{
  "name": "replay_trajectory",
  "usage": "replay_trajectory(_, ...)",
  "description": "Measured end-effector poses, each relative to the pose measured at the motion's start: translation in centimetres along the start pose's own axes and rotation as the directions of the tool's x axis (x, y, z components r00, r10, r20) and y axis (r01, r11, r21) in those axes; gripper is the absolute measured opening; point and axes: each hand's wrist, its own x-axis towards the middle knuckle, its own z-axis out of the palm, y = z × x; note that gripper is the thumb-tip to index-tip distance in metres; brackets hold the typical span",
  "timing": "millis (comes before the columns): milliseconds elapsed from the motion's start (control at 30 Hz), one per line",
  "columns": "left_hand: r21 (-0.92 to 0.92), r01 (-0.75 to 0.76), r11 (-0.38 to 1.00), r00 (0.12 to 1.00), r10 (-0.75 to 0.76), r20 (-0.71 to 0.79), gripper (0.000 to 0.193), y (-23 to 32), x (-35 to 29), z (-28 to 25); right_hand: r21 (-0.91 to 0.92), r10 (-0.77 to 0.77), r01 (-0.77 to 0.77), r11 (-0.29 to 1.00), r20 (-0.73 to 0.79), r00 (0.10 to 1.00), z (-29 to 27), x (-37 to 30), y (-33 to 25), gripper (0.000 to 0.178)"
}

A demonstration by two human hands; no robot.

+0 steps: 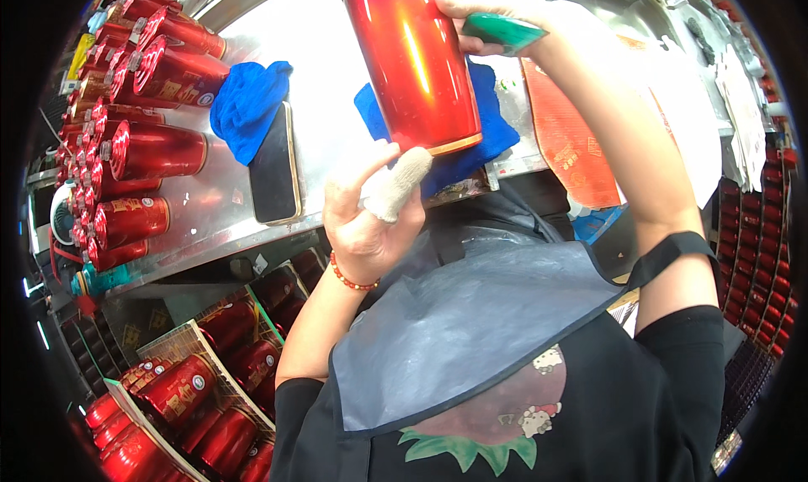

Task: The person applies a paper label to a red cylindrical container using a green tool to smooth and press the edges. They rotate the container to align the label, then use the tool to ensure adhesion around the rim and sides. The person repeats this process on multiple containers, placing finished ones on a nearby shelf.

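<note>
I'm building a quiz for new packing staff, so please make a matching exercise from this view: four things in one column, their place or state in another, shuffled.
Things:
1. red can
2. dark phone
3. green scraper
4. bead bracelet

Places or states:
A. around the left wrist
B. lying flat on the steel bench, beside a blue cloth
C. held upright between the left hand below and the right hand above
D. in the right hand, next to the can's side

Pairs: 1-C, 2-B, 3-D, 4-A
</note>
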Motion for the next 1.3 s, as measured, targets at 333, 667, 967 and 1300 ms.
replay_trajectory(333, 0.125, -0.201, 0.972, 0.976, 0.188, 0.107, 0.051, -0.2, 2.7, -0.4, -0.684, -0.178, -0.037, 0.729, -0.241, 0.954, 8.4, -1.5, -5.6, 0.061)
replay_trajectory(667, 0.104, -0.14, 0.985, 0.983, 0.126, 0.13, 0.04, -0.5, 2.1, -0.4, -0.647, -0.158, -0.044, 0.761, -0.252, 0.955, 6.9, -2.4, -4.0, 0.069)
replay_trajectory(967, 0.086, -0.093, 0.992, 0.989, 0.082, 0.123, 0.034, -0.9, 0.4, -1.2, -0.346, -0.037, -0.061, 0.936, -0.272, 0.962, 0.6, 1.0, -0.1, 0.064)
replay_trajectory(1300, 0.101, -0.314, 0.944, 0.931, 0.286, 0.225, 0.058, -0.7, 4.1, -1.5, -0.818, -0.223, -0.05, 0.573, -0.215, 0.951, 4.9, -0.5, -5.7, 0.068)
